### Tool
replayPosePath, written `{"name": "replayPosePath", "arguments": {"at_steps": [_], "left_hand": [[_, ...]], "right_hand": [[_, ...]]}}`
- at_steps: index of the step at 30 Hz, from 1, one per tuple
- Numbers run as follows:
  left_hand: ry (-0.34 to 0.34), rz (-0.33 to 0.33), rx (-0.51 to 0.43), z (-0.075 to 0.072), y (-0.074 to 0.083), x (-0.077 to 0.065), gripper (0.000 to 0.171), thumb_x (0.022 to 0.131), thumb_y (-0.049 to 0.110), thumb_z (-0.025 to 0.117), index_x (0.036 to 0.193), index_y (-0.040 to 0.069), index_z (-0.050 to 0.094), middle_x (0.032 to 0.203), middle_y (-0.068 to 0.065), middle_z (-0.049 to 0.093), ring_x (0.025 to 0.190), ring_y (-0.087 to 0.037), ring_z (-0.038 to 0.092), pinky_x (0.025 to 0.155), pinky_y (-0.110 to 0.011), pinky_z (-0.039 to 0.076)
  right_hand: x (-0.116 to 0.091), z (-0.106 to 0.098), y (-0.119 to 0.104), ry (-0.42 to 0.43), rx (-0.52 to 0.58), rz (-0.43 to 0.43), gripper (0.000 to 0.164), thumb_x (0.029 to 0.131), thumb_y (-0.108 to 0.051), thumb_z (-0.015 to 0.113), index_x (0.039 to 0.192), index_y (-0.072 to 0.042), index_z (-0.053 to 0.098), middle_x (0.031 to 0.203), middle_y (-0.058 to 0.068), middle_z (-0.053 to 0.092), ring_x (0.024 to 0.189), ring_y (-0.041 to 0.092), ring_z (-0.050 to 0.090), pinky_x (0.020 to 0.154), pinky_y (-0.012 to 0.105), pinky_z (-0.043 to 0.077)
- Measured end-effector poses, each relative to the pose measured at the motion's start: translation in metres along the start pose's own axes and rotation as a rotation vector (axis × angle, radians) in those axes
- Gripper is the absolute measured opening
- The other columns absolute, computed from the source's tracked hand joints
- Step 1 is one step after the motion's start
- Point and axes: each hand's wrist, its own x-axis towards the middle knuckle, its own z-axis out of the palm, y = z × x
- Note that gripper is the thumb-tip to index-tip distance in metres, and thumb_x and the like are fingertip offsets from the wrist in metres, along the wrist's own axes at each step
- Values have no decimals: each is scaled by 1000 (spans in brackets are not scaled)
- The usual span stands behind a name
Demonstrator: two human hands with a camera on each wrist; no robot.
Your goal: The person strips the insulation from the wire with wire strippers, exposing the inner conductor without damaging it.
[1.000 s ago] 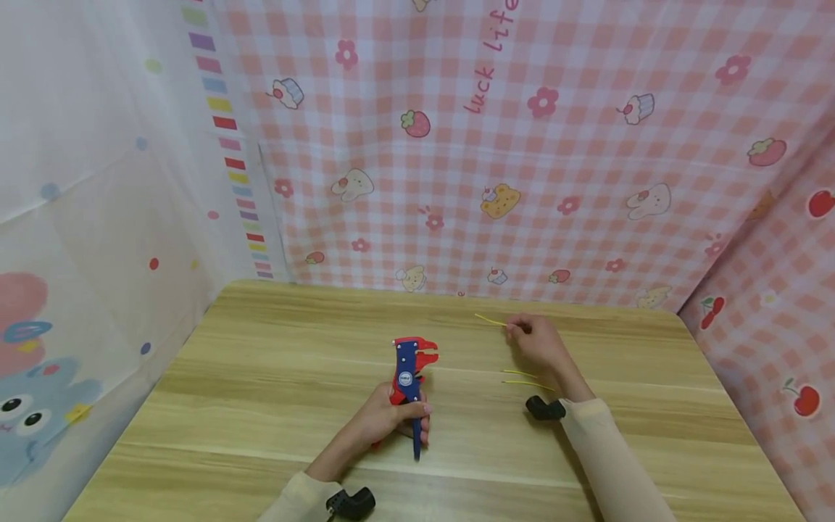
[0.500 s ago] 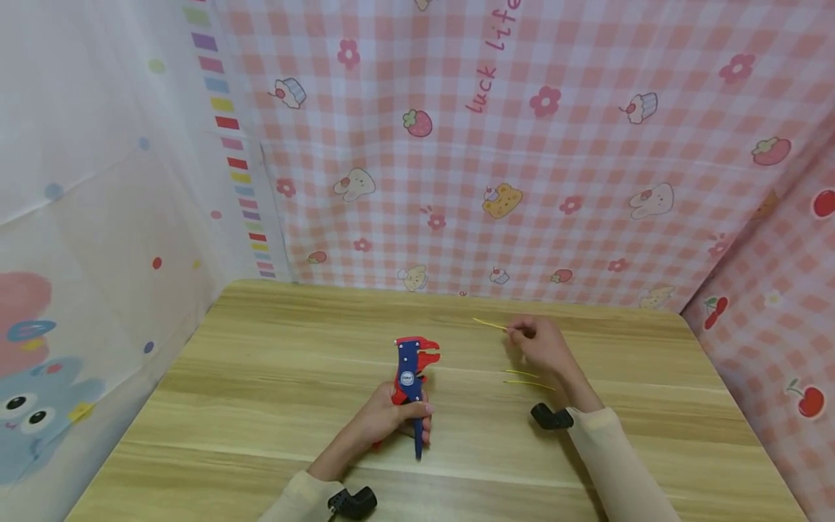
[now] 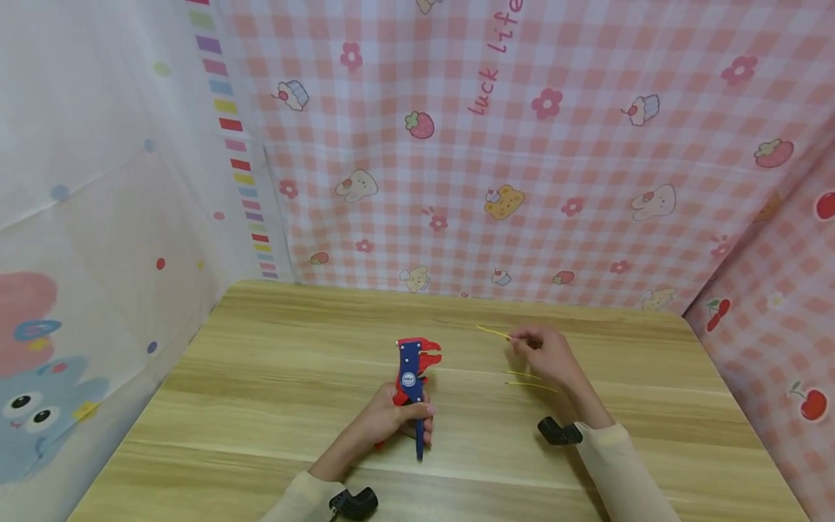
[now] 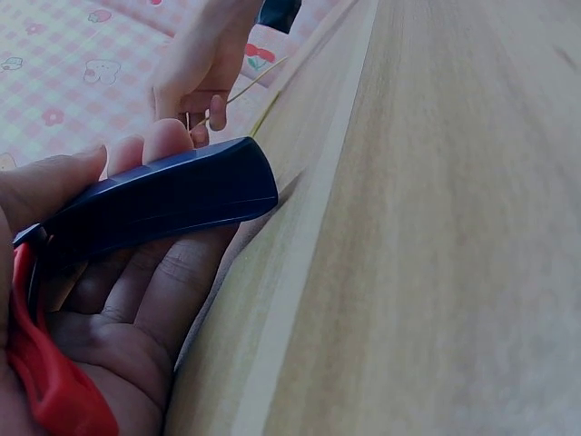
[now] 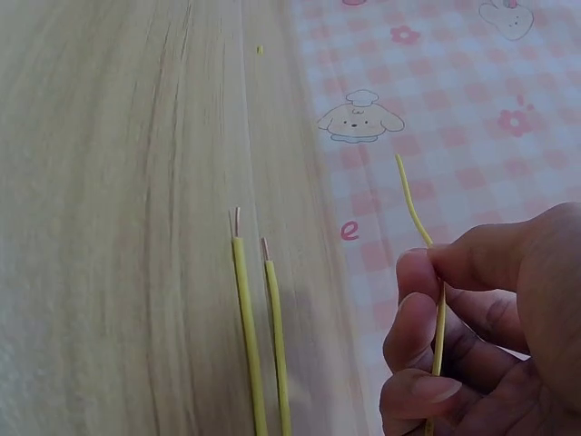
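My left hand (image 3: 386, 419) grips a blue and red wire stripper (image 3: 409, 373) over the middle of the table, its jaws pointing right and apart. In the left wrist view, the fingers lie around its blue handle (image 4: 172, 200) and red handle (image 4: 54, 381). To the right, my right hand (image 3: 548, 357) pinches a thin yellow wire (image 5: 415, 213) between thumb and forefinger. That wire's visible tip is slightly bent and shows no bare metal. Two more yellow wires (image 5: 247, 336) lie side by side on the table near this hand, bare copper showing at their ends.
A tiny yellow piece (image 5: 260, 50) lies on the wood-grain table (image 3: 261, 406). A pink checked curtain (image 3: 470, 159) hangs along the back edge, with more cloth on both sides. Each wrist carries a black camera (image 3: 559, 431).
The right hand has come slightly nearer and to the right, carrying the pinched yellow wire. The left hand and wire stripper stay almost where they were.
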Motion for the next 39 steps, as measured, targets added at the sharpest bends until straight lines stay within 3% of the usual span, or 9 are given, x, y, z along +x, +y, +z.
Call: {"name": "replayPosePath", "arguments": {"at_steps": [17, 28, 39], "left_hand": [[-32, 22, 11, 0, 1, 0, 14, 96, 12, 71, 99, 3, 60, 80, -4, 72, 71, -19, 75, 74, -42, 66], [-28, 15, 6, 1, 2, 0, 10, 98, 10, 68, 100, 4, 60, 81, -6, 73, 71, -20, 75, 74, -42, 66], [-35, 14, -6, 1, 1, -2, 11, 98, 10, 68, 101, 3, 60, 81, -6, 73, 71, -20, 75, 74, -41, 66]], "right_hand": [[-12, 1, -9, -30, 23, -37, 19, 99, -13, 62, 112, -4, 73, 91, 14, 74, 76, 20, 61, 56, 23, 48], [-17, -1, -17, -44, 9, -49, 20, 100, -15, 61, 113, -4, 73, 91, 14, 74, 75, 17, 61, 56, 23, 48], [-20, -5, -23, -49, 20, -53, 22, 101, -16, 61, 116, -4, 72, 94, 16, 74, 81, 27, 65, 58, 24, 51]]}}
